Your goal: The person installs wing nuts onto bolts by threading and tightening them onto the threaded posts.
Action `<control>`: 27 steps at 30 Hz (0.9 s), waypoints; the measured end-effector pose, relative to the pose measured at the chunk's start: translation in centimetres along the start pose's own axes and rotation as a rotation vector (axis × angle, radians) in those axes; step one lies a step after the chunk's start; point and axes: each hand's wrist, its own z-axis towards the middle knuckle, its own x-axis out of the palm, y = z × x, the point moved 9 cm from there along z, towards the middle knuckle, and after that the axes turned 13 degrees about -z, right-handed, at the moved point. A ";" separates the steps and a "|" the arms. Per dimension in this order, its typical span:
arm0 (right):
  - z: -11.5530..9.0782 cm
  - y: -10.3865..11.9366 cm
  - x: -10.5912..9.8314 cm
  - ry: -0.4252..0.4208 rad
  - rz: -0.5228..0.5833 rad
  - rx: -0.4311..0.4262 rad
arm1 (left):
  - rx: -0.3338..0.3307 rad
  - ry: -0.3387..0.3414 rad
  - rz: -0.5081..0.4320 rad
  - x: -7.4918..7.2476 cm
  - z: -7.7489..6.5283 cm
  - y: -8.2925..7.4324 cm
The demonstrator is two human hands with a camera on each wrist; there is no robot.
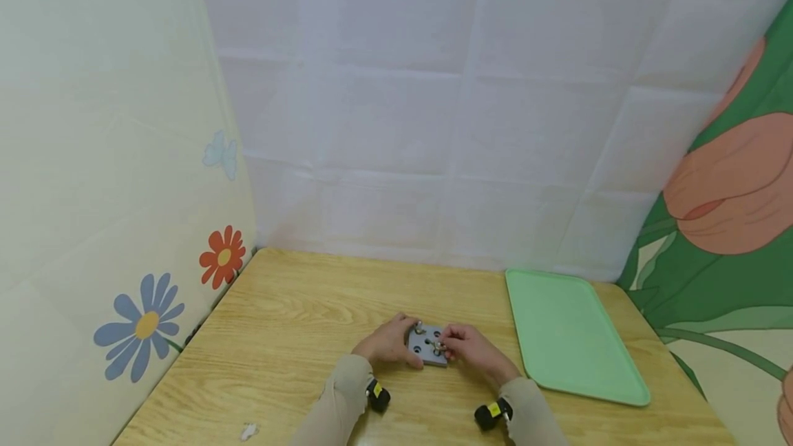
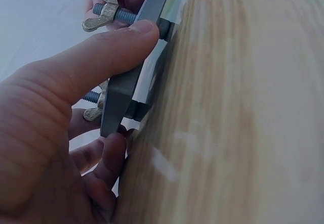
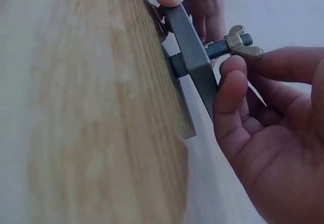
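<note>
A grey metal plate [image 1: 427, 359] with round holes is near the middle of the table. Two bolts pass through it, their heads below and threaded ends above, each carrying a brass-coloured wing nut. My left hand [image 1: 392, 343] grips the plate at its left side, thumb along the near edge. At the plate's right side, my right hand [image 1: 476, 349] has finger and thumb at the nearer wing nut [image 3: 238, 41], which sits near the end of its bolt [image 3: 218, 49]. Beside the left fingers is the other wing nut [image 2: 95, 114], partly hidden in the left wrist view.
A light green tray [image 1: 570, 336] lies to the right of the hands on the wooden table [image 1: 310, 308]. A small white scrap [image 1: 248, 431] is at the front left. Cloth hangings with printed flowers stand around the table's back and sides.
</note>
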 end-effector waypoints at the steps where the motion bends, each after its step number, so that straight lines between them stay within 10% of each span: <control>1: 0.0 -0.1 0.0 -0.001 -0.007 0.000 | -0.001 -0.001 -0.001 0.0 0.0 0.0; 27: 0.1 0.4 0.0 -0.007 -0.154 -0.046 | 0.002 -0.003 0.012 -0.1 0.0 -0.3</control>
